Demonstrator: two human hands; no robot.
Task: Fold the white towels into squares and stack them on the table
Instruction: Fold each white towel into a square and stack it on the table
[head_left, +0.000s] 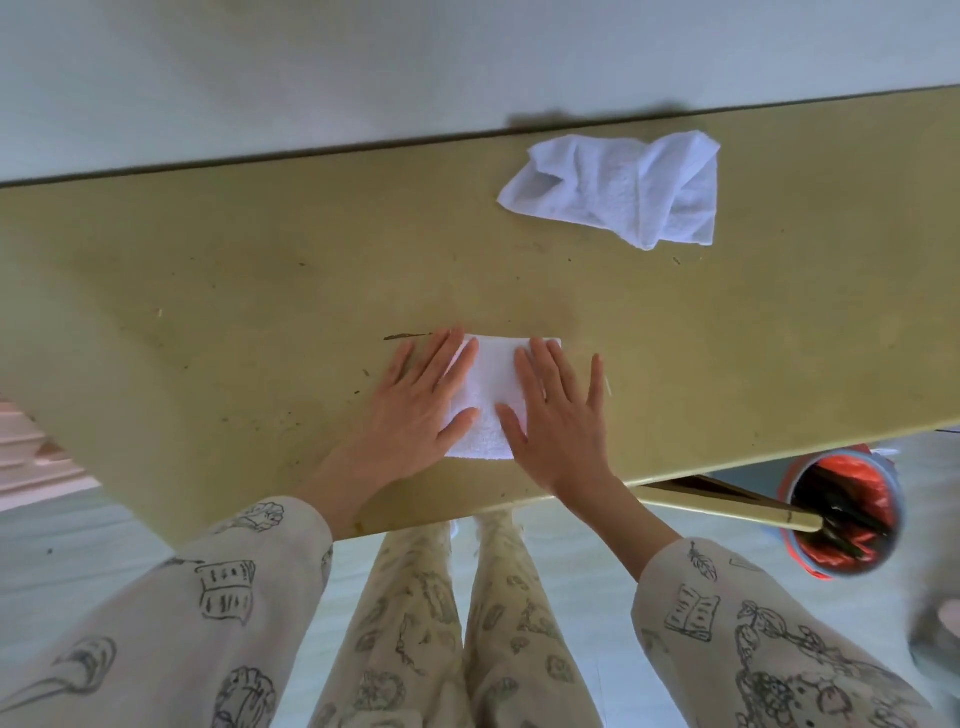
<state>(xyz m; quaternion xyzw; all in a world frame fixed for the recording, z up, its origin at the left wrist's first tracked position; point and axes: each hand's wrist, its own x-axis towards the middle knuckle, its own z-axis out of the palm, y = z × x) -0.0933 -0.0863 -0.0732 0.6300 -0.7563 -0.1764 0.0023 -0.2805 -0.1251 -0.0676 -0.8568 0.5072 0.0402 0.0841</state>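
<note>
A folded white towel (493, 384) lies flat near the front edge of the olive table (234, 291). My left hand (415, 400) presses on its left side with straight, spread fingers. My right hand (558, 410) lies flat on its right side, fingers spread, partly reaching past the towel onto the table. A second white towel (618, 189) lies crumpled and unfolded at the far right of the table, well away from both hands.
The table's far edge meets a pale wall. Below the front right corner stands a round bin with a red liner (844, 514) on the floor. My patterned trouser legs (467, 623) stand against the front edge.
</note>
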